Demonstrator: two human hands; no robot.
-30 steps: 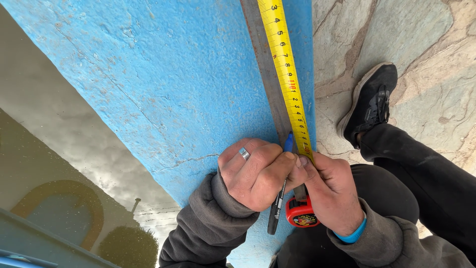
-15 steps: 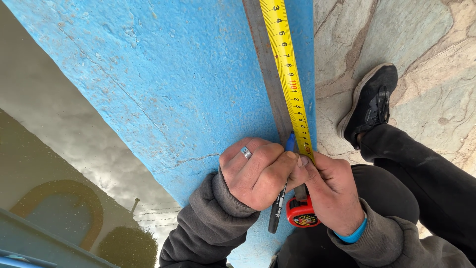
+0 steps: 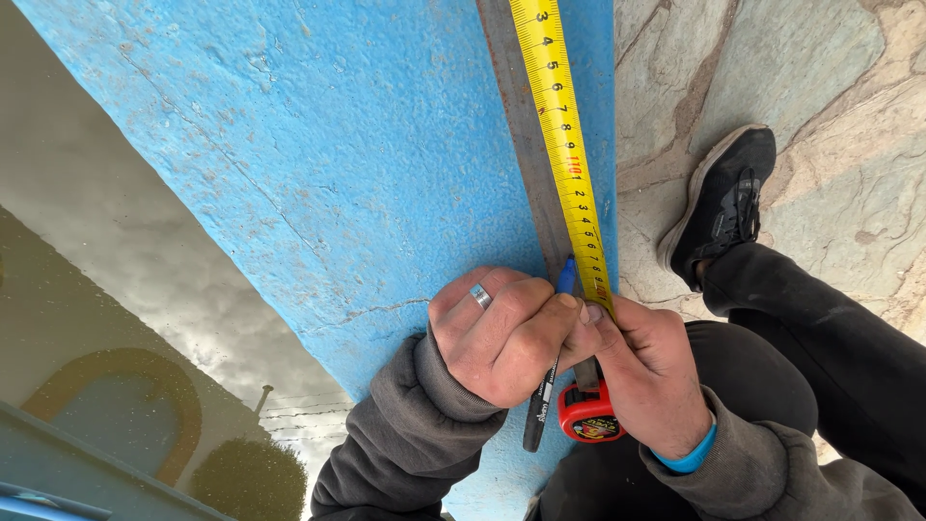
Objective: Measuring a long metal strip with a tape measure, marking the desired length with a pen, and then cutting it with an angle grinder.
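Observation:
My left hand [image 3: 497,338], with a ring on one finger, grips a black marker [image 3: 538,417] whose blue tip touches a grey metal strip [image 3: 516,125]. My right hand [image 3: 651,371] pins a yellow tape measure blade [image 3: 564,145] flat along that strip, thumb pressing on it beside the marker tip. The tape's red case [image 3: 590,417] sits under my right palm. Strip and tape run along the edge of a rough blue painted surface [image 3: 338,164].
My black shoe [image 3: 723,203] and dark trouser leg [image 3: 830,347] rest on a stone-slab floor [image 3: 849,193] at the right. Left of the blue surface lies a reflective sheet of water [image 3: 116,280] mirroring sky and a building.

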